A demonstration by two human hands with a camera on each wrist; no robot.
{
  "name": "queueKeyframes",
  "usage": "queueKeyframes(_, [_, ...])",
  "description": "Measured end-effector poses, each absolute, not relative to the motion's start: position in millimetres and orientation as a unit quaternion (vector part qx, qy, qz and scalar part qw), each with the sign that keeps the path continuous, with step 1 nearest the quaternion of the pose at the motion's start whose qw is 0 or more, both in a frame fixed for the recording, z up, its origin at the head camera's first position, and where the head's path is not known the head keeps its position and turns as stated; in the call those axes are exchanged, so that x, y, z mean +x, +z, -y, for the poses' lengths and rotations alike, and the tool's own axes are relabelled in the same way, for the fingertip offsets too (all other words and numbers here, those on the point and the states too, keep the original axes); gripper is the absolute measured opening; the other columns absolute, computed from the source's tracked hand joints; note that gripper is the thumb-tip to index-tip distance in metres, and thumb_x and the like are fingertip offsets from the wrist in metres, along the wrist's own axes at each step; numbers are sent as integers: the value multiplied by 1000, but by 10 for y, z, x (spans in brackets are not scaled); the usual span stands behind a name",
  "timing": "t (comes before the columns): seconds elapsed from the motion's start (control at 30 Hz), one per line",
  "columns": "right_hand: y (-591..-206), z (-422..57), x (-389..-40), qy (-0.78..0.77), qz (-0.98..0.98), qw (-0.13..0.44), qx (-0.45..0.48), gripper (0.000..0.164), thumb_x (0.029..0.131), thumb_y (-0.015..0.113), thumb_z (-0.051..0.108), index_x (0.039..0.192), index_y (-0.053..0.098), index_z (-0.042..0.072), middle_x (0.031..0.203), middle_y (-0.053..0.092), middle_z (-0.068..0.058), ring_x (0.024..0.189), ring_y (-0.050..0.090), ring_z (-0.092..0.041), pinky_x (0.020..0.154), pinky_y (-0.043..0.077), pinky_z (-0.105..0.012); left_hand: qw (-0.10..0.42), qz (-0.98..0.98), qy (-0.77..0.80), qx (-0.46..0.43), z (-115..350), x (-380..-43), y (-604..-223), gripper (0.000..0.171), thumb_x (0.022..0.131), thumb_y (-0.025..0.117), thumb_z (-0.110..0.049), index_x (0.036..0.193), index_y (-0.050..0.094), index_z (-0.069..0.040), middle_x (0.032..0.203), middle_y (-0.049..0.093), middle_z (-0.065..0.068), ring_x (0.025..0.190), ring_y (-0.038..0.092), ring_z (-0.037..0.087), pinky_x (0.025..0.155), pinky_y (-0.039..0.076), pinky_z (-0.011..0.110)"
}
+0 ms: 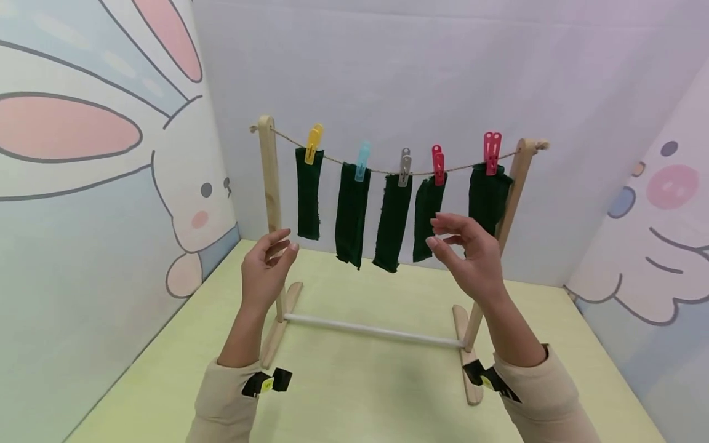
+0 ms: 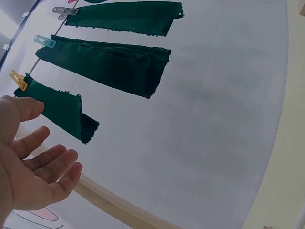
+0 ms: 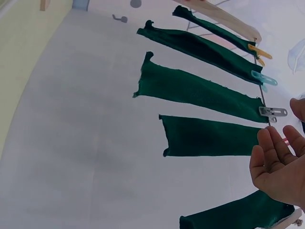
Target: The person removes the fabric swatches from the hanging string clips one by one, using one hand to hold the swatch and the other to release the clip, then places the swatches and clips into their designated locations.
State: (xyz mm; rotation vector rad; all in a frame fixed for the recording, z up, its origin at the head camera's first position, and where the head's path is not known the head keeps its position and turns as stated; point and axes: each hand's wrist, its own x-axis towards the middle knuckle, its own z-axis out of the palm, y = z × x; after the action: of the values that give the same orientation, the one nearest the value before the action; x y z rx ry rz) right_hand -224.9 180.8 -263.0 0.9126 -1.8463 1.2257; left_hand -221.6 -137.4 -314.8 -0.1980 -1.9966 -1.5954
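Several dark green cloth strips (image 1: 351, 212) hang in a row from a thin twine (image 1: 332, 160). Each is held by a clothespin: a yellow clothespin (image 1: 313, 144), a light blue clothespin (image 1: 362, 161), a grey clothespin (image 1: 405, 166) and two red clothespins (image 1: 491, 154) toward the right. My left hand (image 1: 267, 266) is raised in front of the left post, below and left of the leftmost strip, holding nothing. My right hand (image 1: 471, 253) is raised before the right-hand strips, its fingers loosely bent and nothing between them; it hides part of two strips.
A wooden stand with a left post (image 1: 271, 184), a right post (image 1: 512, 197) and a white crossbar (image 1: 373, 331) carries the twine. It stands on a pale yellow tabletop (image 1: 354, 387). Walls with a cartoon rabbit (image 1: 191, 178) and a pale backdrop (image 1: 360, 74) surround it.
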Motion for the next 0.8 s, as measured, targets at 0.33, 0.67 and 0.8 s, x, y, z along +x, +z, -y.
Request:
queueKeyframes(0.33, [-2391,-1612,-2286,450,720,366,382,35,80,64,-11,114,58,-5,109,63,-13,95,59,-20,79,49,-26,280,745,-600,-77,1254,-2130,-2904,34,91,58,-6,123,54,6,126,53,20,114,51,30,89,43,40])
queueKeyframes(0.67, [-2196,-1460,-2396,427,700,389,421,34,84,64,-3,115,54,-9,109,63,-15,94,61,-21,78,50,-31,282,734,-611,-96,1324,-2440,-3103,41,92,61,-20,129,53,-4,129,53,7,117,50,20,93,43,36])
queueKeyframes(0.8, [-2125,-1402,-2426,424,693,394,430,34,86,64,3,116,53,-9,108,63,-14,95,61,-21,78,51,-33,290,730,-612,-97,1312,-2469,-3114,42,92,61,-23,129,53,-5,129,53,4,116,50,17,92,43,35])
